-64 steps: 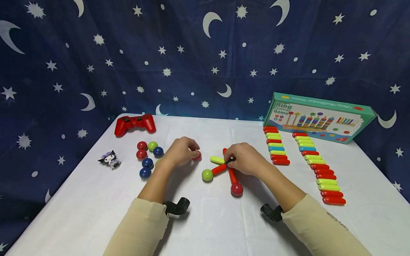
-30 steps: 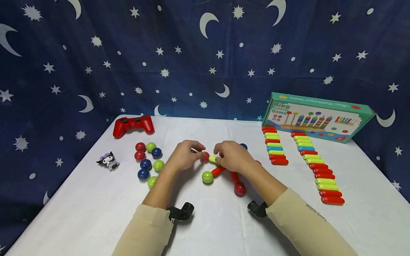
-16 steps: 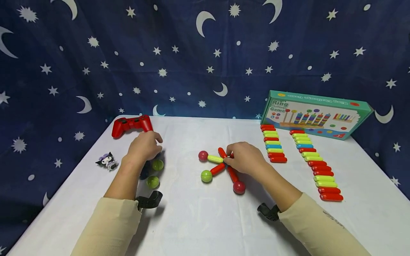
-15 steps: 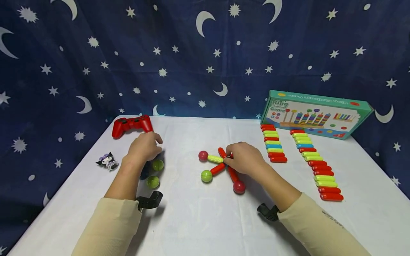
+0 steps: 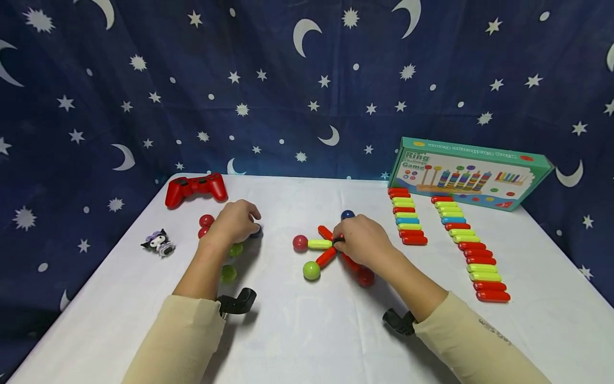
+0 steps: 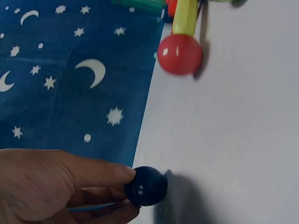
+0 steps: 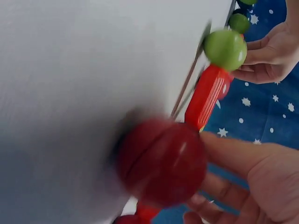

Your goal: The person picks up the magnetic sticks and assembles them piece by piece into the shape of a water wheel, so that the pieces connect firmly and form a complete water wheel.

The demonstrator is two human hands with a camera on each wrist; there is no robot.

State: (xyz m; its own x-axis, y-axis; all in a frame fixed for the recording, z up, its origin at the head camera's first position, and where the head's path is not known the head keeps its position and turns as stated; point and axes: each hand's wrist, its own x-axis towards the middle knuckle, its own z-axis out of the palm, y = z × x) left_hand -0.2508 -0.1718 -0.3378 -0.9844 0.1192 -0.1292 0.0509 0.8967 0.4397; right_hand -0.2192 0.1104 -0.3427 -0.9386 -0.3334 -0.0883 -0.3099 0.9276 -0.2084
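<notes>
My left hand [image 5: 235, 221] pinches a dark blue ball [image 6: 145, 185] between thumb and fingers, to the right of the loose balls. My right hand [image 5: 365, 240] grips the middle of a star-shaped stick-and-ball model and hides part of its hub. A yellow-green rod [image 5: 320, 244] with a red ball [image 5: 300, 244] on its end points left. A red rod [image 5: 326, 257] bears a green ball [image 5: 311, 270]. Toward the front is a darker red ball [image 5: 365, 277], large and blurred in the right wrist view. Another blue ball [image 5: 347, 214] shows behind the hand.
Loose red balls [image 5: 207, 221] and green balls [image 5: 228, 273] lie around the left forearm, partly covered. A red game controller [image 5: 196, 189] and a small figurine [image 5: 159, 243] are at left. At right stand two rows of coloured rods [image 5: 483, 268] and a green game box [image 5: 470, 173].
My left hand let go of the red ball at the yellow-green rod, went to the loose balls and now moves right with a blue one. The model has turned slightly under my right hand.
</notes>
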